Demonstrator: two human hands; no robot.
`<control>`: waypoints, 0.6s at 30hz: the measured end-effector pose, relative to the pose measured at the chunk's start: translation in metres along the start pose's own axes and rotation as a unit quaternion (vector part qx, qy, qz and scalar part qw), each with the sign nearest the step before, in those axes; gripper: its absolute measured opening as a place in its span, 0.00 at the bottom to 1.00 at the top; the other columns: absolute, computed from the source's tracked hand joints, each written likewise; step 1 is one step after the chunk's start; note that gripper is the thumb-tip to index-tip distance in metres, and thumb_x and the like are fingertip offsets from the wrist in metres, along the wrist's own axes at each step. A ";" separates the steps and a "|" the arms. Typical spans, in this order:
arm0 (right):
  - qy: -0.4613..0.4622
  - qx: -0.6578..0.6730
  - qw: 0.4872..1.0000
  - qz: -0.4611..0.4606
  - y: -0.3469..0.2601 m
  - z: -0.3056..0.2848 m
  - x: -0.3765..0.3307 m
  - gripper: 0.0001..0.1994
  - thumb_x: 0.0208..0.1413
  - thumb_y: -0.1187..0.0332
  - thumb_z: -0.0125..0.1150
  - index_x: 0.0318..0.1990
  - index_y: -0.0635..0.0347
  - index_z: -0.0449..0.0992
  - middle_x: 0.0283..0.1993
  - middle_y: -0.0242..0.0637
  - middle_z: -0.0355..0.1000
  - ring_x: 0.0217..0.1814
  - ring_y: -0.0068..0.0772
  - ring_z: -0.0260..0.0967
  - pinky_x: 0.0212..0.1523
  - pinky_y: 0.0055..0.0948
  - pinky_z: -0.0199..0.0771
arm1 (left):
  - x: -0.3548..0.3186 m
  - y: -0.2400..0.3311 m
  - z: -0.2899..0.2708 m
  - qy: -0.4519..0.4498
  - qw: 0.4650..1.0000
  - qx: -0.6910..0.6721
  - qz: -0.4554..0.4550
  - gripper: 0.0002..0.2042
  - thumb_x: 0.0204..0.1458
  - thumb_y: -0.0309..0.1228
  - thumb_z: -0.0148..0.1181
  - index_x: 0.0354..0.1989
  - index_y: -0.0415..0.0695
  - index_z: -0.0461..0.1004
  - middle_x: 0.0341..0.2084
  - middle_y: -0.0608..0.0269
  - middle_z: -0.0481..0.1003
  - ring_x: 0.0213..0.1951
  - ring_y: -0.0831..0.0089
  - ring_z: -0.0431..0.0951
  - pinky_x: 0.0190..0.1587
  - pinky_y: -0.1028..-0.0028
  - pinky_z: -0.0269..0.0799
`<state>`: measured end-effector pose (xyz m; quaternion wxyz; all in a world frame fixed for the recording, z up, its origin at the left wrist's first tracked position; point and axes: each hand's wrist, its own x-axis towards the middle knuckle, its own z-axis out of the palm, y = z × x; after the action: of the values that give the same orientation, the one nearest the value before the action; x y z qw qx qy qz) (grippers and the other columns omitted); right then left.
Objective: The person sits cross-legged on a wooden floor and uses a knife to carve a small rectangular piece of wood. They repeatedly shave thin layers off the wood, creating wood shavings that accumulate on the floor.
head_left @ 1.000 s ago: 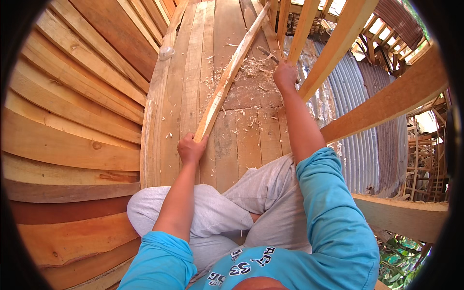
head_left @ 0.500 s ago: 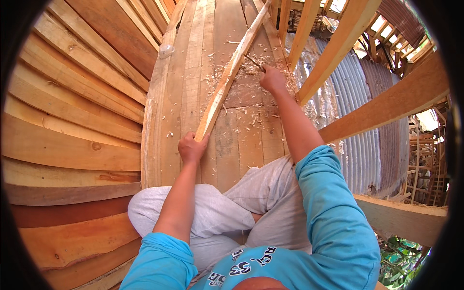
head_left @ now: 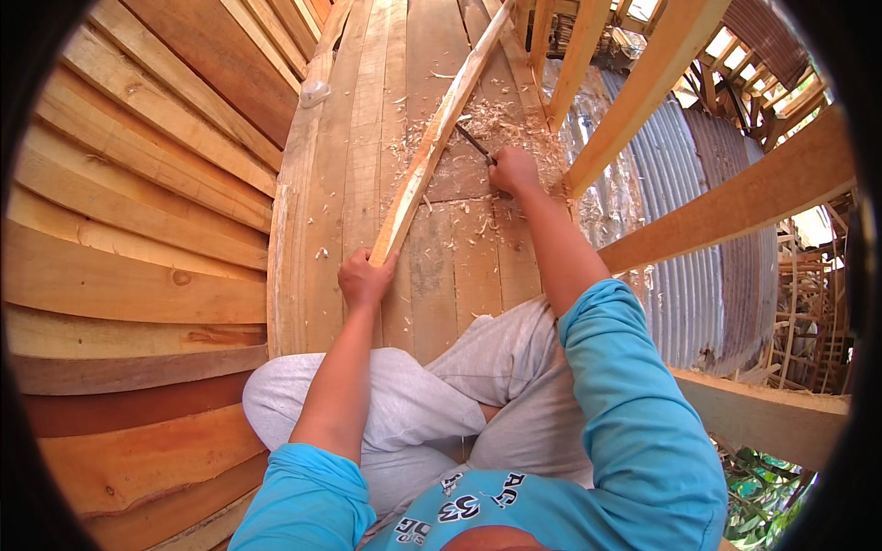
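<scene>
A long pale wooden bar (head_left: 426, 154) slants across the plank floor, from near my lap toward the far right. My left hand (head_left: 366, 277) is closed around its near end. To the right of the bar, my right hand (head_left: 514, 172) grips the handle of a knife (head_left: 474, 140). Its dark, narrow blade points up and left, with the tip close to the bar's right side. The handle is mostly hidden in my fist. Curled wood shavings (head_left: 496, 119) lie about the blade and along both sides of the bar.
I sit cross-legged on the plank floor (head_left: 317, 239). A plank wall (head_left: 138, 220) rises at the left. A small clear plastic object (head_left: 315, 93) lies near it. Wooden posts (head_left: 634, 96) and a rail (head_left: 735, 207) stand at the right, with corrugated metal sheets (head_left: 680, 211) beyond them.
My right hand has moved a little toward me with the knife, and more of the blade shows. The left hand and the bar stay in place.
</scene>
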<state>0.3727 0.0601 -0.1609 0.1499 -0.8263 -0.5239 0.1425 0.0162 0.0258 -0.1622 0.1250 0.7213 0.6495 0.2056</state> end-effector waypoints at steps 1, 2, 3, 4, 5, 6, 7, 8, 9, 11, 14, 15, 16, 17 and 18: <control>0.010 -0.021 1.000 -0.009 0.002 0.001 0.002 0.11 0.50 0.68 0.61 0.41 0.58 0.83 0.41 0.49 0.79 0.47 0.50 0.78 0.50 0.43 0.78 | 0.000 0.001 0.000 0.003 1.000 0.001 0.005 0.22 0.39 0.50 0.75 0.24 0.41 0.78 0.22 0.49 0.79 0.27 0.51 0.80 0.33 0.57 0.75; 0.020 -0.042 0.999 -0.019 0.004 0.002 0.004 0.11 0.51 0.68 0.61 0.41 0.58 0.83 0.41 0.49 0.80 0.47 0.50 0.78 0.49 0.43 0.78 | 0.000 0.001 0.001 0.006 1.000 0.001 0.010 0.22 0.40 0.51 0.75 0.24 0.41 0.79 0.21 0.50 0.79 0.27 0.52 0.81 0.33 0.58 0.75; 0.030 -0.062 0.997 -0.030 0.002 0.002 0.006 0.11 0.52 0.69 0.61 0.41 0.59 0.83 0.41 0.49 0.80 0.47 0.50 0.78 0.48 0.44 0.79 | 0.000 0.000 0.000 0.011 1.000 0.004 0.013 0.22 0.40 0.51 0.75 0.25 0.41 0.80 0.20 0.50 0.79 0.26 0.53 0.81 0.33 0.59 0.76; 0.045 -0.048 0.997 0.025 0.002 0.001 0.007 0.10 0.53 0.69 0.60 0.40 0.60 0.83 0.41 0.49 0.80 0.47 0.49 0.79 0.47 0.43 0.79 | 0.000 -0.001 0.000 0.012 1.000 0.005 0.011 0.22 0.40 0.51 0.75 0.25 0.41 0.80 0.20 0.50 0.79 0.26 0.53 0.81 0.33 0.59 0.75; 0.060 -0.035 0.994 0.080 0.002 0.000 0.008 0.10 0.54 0.69 0.60 0.40 0.61 0.83 0.41 0.49 0.80 0.47 0.49 0.79 0.46 0.43 0.80 | 0.000 -0.002 0.000 0.014 1.000 0.006 0.009 0.22 0.40 0.51 0.75 0.24 0.41 0.80 0.20 0.50 0.79 0.26 0.53 0.81 0.33 0.59 0.75; 0.074 -0.020 0.988 0.134 0.001 -0.001 0.009 0.09 0.55 0.69 0.60 0.40 0.62 0.83 0.41 0.49 0.80 0.46 0.48 0.79 0.44 0.43 0.80 | -0.001 -0.004 -0.001 0.015 1.000 0.009 0.005 0.23 0.40 0.51 0.75 0.24 0.41 0.79 0.20 0.50 0.79 0.26 0.53 0.81 0.32 0.59 0.75; 0.093 -0.018 0.979 0.183 0.014 -0.002 0.015 0.09 0.56 0.70 0.59 0.40 0.62 0.83 0.41 0.49 0.80 0.47 0.47 0.80 0.43 0.42 0.81 | 0.000 0.000 -0.001 0.012 1.000 0.009 0.006 0.23 0.40 0.51 0.75 0.24 0.41 0.79 0.20 0.50 0.79 0.26 0.53 0.81 0.32 0.59 0.75; 0.113 -0.016 0.966 0.230 0.028 -0.006 0.021 0.09 0.57 0.70 0.59 0.40 0.62 0.83 0.42 0.49 0.80 0.47 0.46 0.80 0.43 0.41 0.81 | 0.001 0.003 -0.001 0.009 1.000 0.008 0.008 0.23 0.40 0.51 0.75 0.24 0.41 0.79 0.20 0.50 0.79 0.26 0.53 0.81 0.32 0.59 0.75; 0.131 -0.014 0.952 0.277 0.039 -0.004 0.028 0.09 0.58 0.70 0.58 0.40 0.62 0.83 0.42 0.49 0.80 0.47 0.46 0.80 0.42 0.41 0.82 | 0.001 0.006 -0.001 0.005 1.000 0.009 0.008 0.23 0.40 0.51 0.75 0.24 0.41 0.79 0.20 0.50 0.79 0.26 0.53 0.81 0.32 0.59 0.75; 0.163 -0.038 0.948 0.272 0.048 -0.002 0.032 0.09 0.58 0.72 0.57 0.40 0.62 0.83 0.42 0.49 0.80 0.48 0.45 0.80 0.42 0.38 0.82 | 0.001 0.007 0.001 -0.001 1.000 0.002 0.006 0.23 0.40 0.52 0.75 0.24 0.41 0.79 0.20 0.50 0.79 0.26 0.53 0.81 0.32 0.58 0.75; 0.127 -0.059 0.971 0.194 0.016 -0.008 0.018 0.09 0.56 0.72 0.59 0.39 0.62 0.83 0.42 0.50 0.79 0.47 0.46 0.80 0.43 0.38 0.82 | 0.000 -0.002 -0.003 -0.011 1.000 0.009 -0.014 0.23 0.39 0.51 0.75 0.24 0.41 0.78 0.21 0.49 0.79 0.27 0.51 0.80 0.33 0.57 0.75; 0.106 -0.064 0.979 0.160 0.001 -0.015 0.011 0.08 0.55 0.72 0.59 0.39 0.62 0.83 0.42 0.50 0.79 0.47 0.47 0.80 0.44 0.38 0.82 | -0.001 -0.002 -0.005 -0.015 1.000 0.010 -0.018 0.23 0.38 0.50 0.75 0.24 0.41 0.78 0.22 0.49 0.79 0.28 0.50 0.80 0.33 0.56 0.75; 0.102 -0.057 0.983 0.140 -0.004 -0.015 0.011 0.08 0.54 0.71 0.61 0.39 0.63 0.83 0.43 0.50 0.79 0.48 0.48 0.79 0.44 0.39 0.82 | 0.000 0.000 -0.004 -0.009 1.000 0.009 -0.010 0.23 0.38 0.50 0.75 0.24 0.41 0.77 0.22 0.49 0.78 0.27 0.50 0.80 0.33 0.56 0.75; 0.099 -0.050 0.987 0.121 -0.007 -0.014 0.010 0.09 0.53 0.70 0.63 0.39 0.64 0.82 0.45 0.51 0.79 0.49 0.49 0.79 0.45 0.40 0.82 | 0.000 0.002 -0.004 -0.004 1.000 0.008 -0.002 0.23 0.38 0.50 0.75 0.23 0.41 0.77 0.22 0.49 0.78 0.27 0.51 0.80 0.33 0.56 0.75; 0.094 -0.041 0.990 0.101 -0.008 -0.012 0.010 0.09 0.51 0.70 0.65 0.38 0.65 0.82 0.46 0.51 0.78 0.49 0.50 0.79 0.45 0.41 0.82 | 0.000 0.004 -0.004 0.001 1.000 0.009 0.005 0.23 0.38 0.50 0.75 0.23 0.41 0.77 0.22 0.49 0.78 0.27 0.51 0.80 0.33 0.57 0.75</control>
<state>0.3748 0.0715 -0.1478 0.1488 -0.8901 -0.4269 0.0572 0.0176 0.0252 -0.1573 0.1169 0.7252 0.6481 0.2012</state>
